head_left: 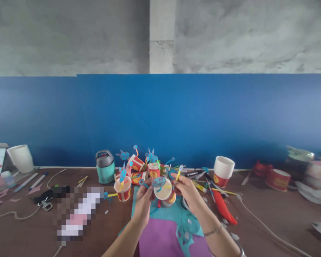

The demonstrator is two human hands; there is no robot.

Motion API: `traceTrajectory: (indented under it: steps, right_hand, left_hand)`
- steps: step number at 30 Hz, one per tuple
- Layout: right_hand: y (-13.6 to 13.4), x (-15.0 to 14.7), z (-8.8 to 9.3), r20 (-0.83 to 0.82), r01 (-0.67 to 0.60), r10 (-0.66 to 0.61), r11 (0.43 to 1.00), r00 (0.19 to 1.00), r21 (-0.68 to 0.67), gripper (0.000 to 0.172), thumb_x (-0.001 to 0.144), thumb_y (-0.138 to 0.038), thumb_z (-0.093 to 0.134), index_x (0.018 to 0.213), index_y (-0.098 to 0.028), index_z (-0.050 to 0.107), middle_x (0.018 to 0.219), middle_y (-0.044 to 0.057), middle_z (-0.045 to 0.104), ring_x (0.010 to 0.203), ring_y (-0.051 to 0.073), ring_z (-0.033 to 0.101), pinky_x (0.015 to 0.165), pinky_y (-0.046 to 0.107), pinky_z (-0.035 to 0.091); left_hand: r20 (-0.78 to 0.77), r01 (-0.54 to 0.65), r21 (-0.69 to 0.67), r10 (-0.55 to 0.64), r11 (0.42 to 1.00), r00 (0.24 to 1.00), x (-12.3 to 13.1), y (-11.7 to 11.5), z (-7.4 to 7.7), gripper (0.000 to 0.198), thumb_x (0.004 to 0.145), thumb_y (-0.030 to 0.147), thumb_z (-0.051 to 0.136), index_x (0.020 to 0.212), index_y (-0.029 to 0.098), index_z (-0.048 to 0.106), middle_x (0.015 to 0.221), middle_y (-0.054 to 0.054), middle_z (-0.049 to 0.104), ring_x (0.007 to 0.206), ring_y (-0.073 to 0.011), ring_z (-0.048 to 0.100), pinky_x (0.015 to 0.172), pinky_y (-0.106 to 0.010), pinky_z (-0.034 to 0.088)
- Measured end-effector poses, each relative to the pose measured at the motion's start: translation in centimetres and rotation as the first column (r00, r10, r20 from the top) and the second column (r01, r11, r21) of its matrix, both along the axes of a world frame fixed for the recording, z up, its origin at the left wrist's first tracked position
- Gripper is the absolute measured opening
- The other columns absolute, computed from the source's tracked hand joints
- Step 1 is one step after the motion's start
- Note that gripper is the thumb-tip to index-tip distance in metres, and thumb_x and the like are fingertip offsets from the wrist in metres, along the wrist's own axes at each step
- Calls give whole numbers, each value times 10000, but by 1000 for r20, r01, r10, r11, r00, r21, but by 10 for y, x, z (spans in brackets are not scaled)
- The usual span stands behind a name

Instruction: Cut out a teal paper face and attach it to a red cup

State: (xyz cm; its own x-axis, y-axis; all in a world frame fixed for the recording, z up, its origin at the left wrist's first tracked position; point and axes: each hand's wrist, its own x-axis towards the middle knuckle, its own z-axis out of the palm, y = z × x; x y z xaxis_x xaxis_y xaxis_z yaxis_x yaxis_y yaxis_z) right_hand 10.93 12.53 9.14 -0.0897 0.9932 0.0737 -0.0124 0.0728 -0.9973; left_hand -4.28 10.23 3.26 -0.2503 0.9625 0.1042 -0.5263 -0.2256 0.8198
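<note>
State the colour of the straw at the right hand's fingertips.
The straw at the right hand is yellow; the head view shows it.

The held cup (pixel 164 193) at lower centre is smooth paper; the purple sheet (pixel 159 237) below is matt paper. The upper-right wall (pixel 243 35) appears rough, matt.
</note>
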Motion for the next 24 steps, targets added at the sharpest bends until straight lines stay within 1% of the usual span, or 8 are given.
traceTrajectory:
  steps: [3,6,8,11,14,16,19,24]
  right_hand:
    - [-2,-1,2,42,-46,46,999,998,4,440,703,-530,555,898,-155,678,523,-13,583,493,163,550,484,265,400]
    - [-5,-1,4,43,-44,42,998,998,54,487,731,-583,513,954,-171,650,535,-16,590,473,162,555,452,261,400]
    - [-7,-1,7,4,-23,22,997,1000,72,490,728,-572,540,999,-174,629,537,-23,588,436,149,535,414,249,376]
    - [-10,0,13,-120,-11,13,1000,993,23,472,692,-527,621,1001,-170,624,548,-21,598,393,126,503,378,231,343]
    - [-14,1,19,-237,2,-10,1000,972,-31,447,637,-489,692,925,-151,648,585,7,628,405,110,501,383,217,343]
    - [-16,1,21,-235,12,-15,1000,972,-16,403,619,-471,716,855,-148,661,605,11,631,403,93,483,383,209,334]
    - [-18,-1,22,-130,-30,37,998,991,54,349,662,-490,688,753,-154,660,588,-4,605,370,65,417,374,206,307]
    - [-21,-5,22,54,-102,95,983,994,152,431,773,-576,529,655,-168,605,487,-42,482,340,57,320,359,217,222]
  left_hand:
    - [-100,-99,31,102,995,990,1,1,-4,429,675,408,717,1051,234,605,972,-39,669,872,-183,627,721,-257,479]
    - [-164,-152,59,160,987,973,2,-2,-4,425,699,438,684,1053,221,598,1016,-66,657,1005,-224,597,834,-302,471]
    - [-192,-175,73,186,982,964,4,-5,2,420,721,477,646,1042,209,612,1037,-87,651,1083,-250,561,876,-319,460]
    - [-177,-237,110,254,965,951,8,-11,15,421,741,518,602,1038,222,633,1096,-100,642,1194,-261,486,922,-308,439]
    - [-185,-210,118,230,970,956,9,-13,23,431,738,520,607,1030,206,638,1067,-104,662,1129,-281,541,907,-332,450]
    - [-189,-186,139,211,973,959,8,-13,24,423,737,494,626,1033,192,629,1091,-104,653,1132,-278,538,927,-337,433]
    - [-150,-223,157,247,962,957,7,-13,23,406,731,456,650,1051,215,588,1117,-81,629,1093,-248,559,891,-310,449]
    - [-162,-261,85,271,962,949,7,-14,28,364,722,448,657,972,203,560,902,-41,645,840,-198,628,720,-271,495]
